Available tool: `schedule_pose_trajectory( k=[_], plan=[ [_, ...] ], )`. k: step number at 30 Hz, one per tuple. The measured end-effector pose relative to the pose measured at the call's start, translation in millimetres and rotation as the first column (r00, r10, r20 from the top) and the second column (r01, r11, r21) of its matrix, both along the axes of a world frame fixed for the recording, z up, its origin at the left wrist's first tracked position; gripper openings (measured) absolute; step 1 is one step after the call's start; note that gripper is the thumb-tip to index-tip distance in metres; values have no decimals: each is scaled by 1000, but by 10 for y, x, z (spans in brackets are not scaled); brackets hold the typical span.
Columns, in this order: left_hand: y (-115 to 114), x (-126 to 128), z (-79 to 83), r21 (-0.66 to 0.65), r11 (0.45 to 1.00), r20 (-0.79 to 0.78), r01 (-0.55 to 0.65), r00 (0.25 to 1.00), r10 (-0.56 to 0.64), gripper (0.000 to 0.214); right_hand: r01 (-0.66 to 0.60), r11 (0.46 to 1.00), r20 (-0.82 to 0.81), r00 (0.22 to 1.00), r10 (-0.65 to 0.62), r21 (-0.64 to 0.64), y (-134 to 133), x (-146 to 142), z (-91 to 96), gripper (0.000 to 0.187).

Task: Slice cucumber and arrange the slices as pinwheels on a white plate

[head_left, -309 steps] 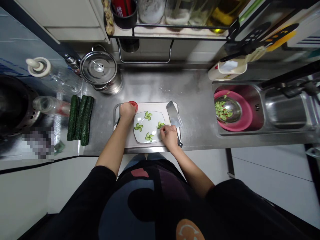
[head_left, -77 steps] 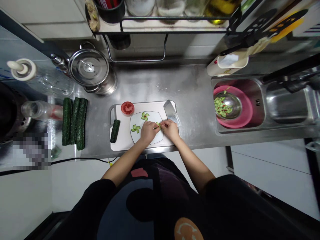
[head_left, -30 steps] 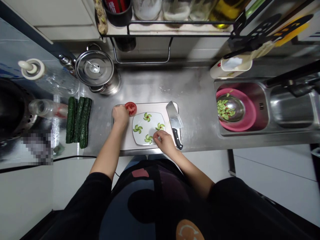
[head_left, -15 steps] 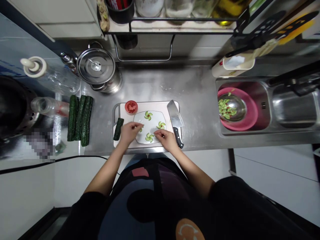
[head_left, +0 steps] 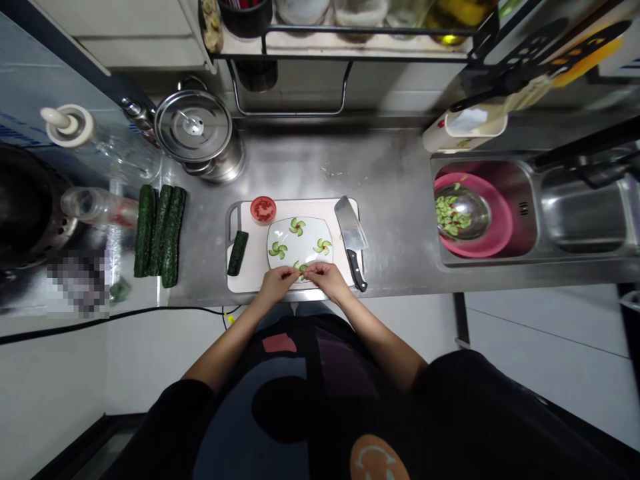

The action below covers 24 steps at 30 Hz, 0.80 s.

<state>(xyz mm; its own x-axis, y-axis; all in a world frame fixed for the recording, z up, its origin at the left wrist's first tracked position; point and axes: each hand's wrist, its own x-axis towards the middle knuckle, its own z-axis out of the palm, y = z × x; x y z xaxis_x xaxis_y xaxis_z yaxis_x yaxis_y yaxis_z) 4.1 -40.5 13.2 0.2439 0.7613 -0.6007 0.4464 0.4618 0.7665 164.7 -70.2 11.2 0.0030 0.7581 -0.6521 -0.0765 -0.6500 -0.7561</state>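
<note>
A white square plate lies on a cutting board. Several pinwheels of green cucumber slices, some with a red centre, sit near its sides; the nearest pinwheel is partly covered by my fingers. My left hand and my right hand meet over it with fingertips pinched; a speck of red shows between them, too small to name. Left of the plate lies a cut cucumber piece. A red dish of red bits stands behind it. Right of the plate rests a cleaver with a black handle.
Whole cucumbers lie to the left, below a lidded steel pot. In the sink at right, a pink basin holds a metal bowl of green pieces. A rack with jars hangs above the counter.
My left hand has moved right and nearer, away from the left pinwheel, which now shows fully. My right hand has shifted slightly left, and the fingertips now meet at the nearest pinwheel.
</note>
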Motion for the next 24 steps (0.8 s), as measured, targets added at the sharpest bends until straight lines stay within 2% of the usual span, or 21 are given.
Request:
schedule_pose_trajectory(
  k=[7, 12, 18, 24],
  plan=[
    [-15, 51, 58, 87, 993, -162, 74, 985, -60, 12, -9, 1000, 81, 997, 8, 6, 29, -17, -94, 24],
    [-2, 92, 70, 173, 975, -290, 141, 953, -86, 11, -75, 997, 236, 970, 68, 23, 62, -23, -114, 17],
    [36, 140, 130, 142, 966, -382, 218, 912, -149, 14, -165, 986, 407, 903, 137, 36, 108, -41, -34, 11],
    [77, 174, 212, 78, 970, -414, 232, 892, -180, 15, -202, 978, 480, 863, 158, 41, 123, -63, 3, 10]
  ],
)
